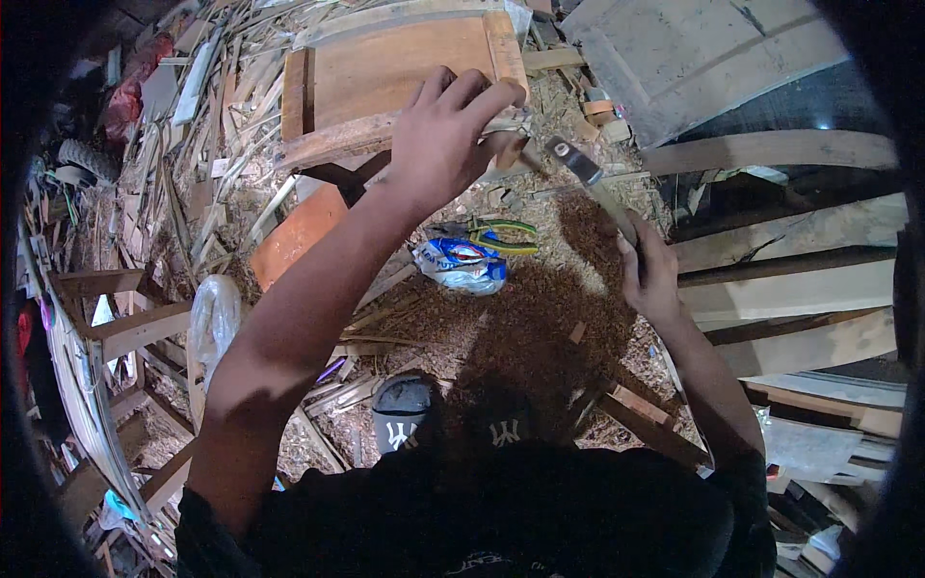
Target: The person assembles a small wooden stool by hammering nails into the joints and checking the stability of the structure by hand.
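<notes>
Left hand [443, 135] closed on the wooden frame [395, 82], steadying its near rail. Right hand [650, 275] gripping a hammer [578, 164] by the handle — head raised beside the rail. Pliers [501, 236] lying near — on sawdust.

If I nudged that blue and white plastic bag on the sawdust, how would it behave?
The blue and white bag looks crumpled and thin, so it is probably floppy and light. On the loose sawdust floor it would likely slide or fold, not roll. The pliers beside it might snag it.

Dark, perhaps black, short sleeves
</notes>
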`<state>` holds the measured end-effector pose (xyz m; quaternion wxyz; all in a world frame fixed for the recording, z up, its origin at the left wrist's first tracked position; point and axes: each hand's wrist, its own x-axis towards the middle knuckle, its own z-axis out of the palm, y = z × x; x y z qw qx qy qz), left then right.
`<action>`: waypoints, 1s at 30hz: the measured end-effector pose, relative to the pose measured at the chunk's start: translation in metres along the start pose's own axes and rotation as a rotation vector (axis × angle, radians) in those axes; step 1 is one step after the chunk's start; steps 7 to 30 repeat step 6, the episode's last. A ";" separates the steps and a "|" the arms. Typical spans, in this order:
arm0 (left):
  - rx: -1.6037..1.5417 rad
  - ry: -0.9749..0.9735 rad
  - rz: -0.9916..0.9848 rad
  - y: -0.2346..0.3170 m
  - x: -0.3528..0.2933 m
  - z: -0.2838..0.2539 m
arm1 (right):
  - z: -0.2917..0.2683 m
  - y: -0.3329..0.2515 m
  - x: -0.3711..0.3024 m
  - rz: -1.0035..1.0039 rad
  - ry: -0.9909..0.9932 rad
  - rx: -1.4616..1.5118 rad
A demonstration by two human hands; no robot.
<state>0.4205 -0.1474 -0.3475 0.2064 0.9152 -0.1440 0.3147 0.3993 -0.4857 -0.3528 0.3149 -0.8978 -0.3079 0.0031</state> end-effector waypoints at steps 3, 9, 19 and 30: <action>0.032 -0.053 0.043 0.000 0.000 -0.001 | 0.005 0.004 0.003 -0.218 0.095 -0.090; 0.097 -0.086 0.037 -0.004 0.000 -0.003 | 0.003 0.004 0.001 0.088 -0.143 -0.087; 0.097 -0.086 0.037 -0.004 0.000 -0.003 | 0.003 0.004 0.001 0.088 -0.143 -0.087; 0.097 -0.086 0.037 -0.004 0.000 -0.003 | 0.003 0.004 0.001 0.088 -0.143 -0.087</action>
